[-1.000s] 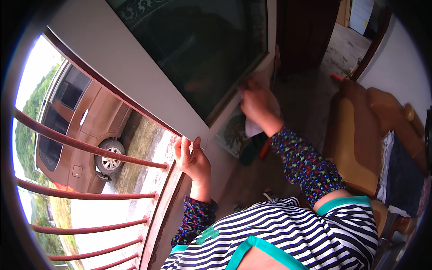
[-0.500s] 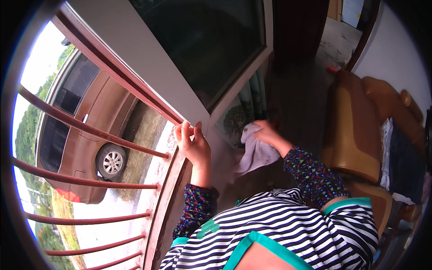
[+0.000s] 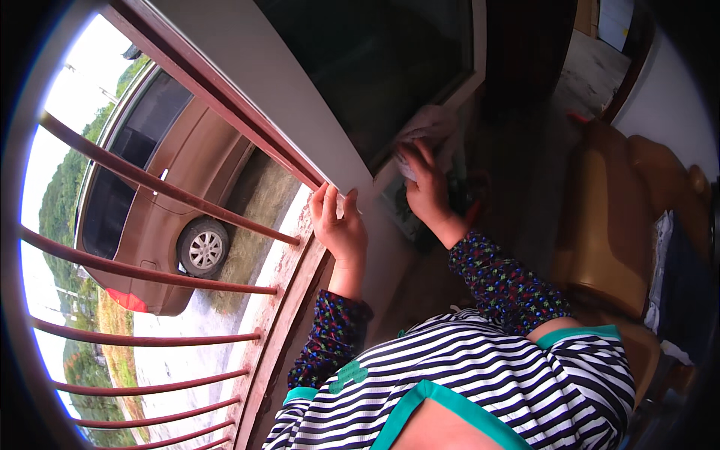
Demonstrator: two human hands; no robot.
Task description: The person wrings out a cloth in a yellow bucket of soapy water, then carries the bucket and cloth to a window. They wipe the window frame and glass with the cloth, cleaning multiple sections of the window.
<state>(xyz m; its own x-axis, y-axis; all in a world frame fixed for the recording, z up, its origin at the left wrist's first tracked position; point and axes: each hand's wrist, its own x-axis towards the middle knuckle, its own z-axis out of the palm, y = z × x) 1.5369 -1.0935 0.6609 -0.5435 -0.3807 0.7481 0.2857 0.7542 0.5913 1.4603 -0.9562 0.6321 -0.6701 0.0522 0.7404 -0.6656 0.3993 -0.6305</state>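
A window sash [image 3: 296,105] with a pale frame and dark glass [image 3: 375,67] stands swung open at an angle in front of me. My left hand [image 3: 341,229] grips the sash's lower corner, fingers bent and thumb close to them. In my right hand [image 3: 431,187] is a whitish cloth [image 3: 431,124], pressed against the sash frame along the lower edge of the glass. Part of the cloth is bunched under the fingers, and it is slightly blurred.
Reddish window bars [image 3: 172,281] run along the left, with a brown car [image 3: 169,187] outside. A brown and tan leather sofa [image 3: 600,217] stands at the right, with dark blue fabric [image 3: 682,270] on it. Further back, a doorway opens onto a grey floor [image 3: 592,71].
My right hand has moved up with the cloth, from hanging below the sash to its frame by the glass. The left hand stays at the sash corner. The whole view has shifted slightly.
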